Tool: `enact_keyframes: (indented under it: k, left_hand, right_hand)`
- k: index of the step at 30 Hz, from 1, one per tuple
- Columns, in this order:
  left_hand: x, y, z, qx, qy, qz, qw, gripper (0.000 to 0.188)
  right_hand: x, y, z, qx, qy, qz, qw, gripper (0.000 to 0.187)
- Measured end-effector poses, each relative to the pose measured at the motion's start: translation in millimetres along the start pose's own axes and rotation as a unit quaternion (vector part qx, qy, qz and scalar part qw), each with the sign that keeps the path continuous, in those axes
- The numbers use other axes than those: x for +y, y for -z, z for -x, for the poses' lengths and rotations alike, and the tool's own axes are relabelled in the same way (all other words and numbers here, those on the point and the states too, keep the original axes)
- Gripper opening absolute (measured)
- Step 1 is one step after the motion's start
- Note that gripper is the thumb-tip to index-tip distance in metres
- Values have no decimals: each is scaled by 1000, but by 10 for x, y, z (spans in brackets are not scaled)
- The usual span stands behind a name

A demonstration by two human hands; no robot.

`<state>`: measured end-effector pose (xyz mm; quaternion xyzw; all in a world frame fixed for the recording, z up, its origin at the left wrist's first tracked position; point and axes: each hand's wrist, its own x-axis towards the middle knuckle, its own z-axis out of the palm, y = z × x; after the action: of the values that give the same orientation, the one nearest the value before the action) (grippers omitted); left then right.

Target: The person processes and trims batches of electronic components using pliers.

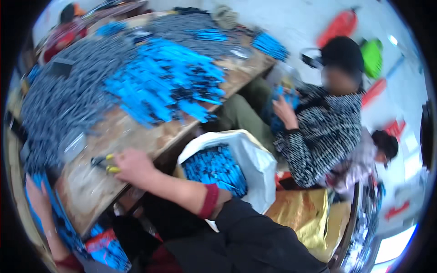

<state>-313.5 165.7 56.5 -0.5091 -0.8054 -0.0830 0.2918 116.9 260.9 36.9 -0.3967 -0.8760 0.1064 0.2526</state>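
My right hand is closed around small pliers with yellow grips, just above the bare brown tabletop. The pliers' dark jaws point left. Low at the left edge of the table, my left hand has its fingers stretched and apart, beside a bundle of long blue strips. Whether it touches them I cannot tell, as the picture is blurred there. Beyond both hands lie a heap of grey strips and a pile of bright blue pieces with black parts.
A white sack of blue pieces stands right of my forearm, with a gold bag behind it. A seated co-worker holds blue pieces across the table corner. A clear small box lies by the grey heap.
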Motion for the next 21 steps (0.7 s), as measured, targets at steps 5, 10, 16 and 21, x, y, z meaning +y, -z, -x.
enact_keyframes:
  k: [5,10,16,21]
  left_hand:
    - [443,163,-121,83,-103,37,991,48]
    - [812,644,-106,113,-204,4,972,43]
    - [1080,1058,452,-93,-411,133,897,26]
    - [561,650,638,-152,-400,58,902,10]
  right_hand:
    - [301,170,40,126,52,-16,990,62]
    - [791,1161,235,259,-120,-233,930,65]
    - [1090,1983,577,499,-153,-313,793,62]
    - [934,1636,778,332,-136,-211,910,46]
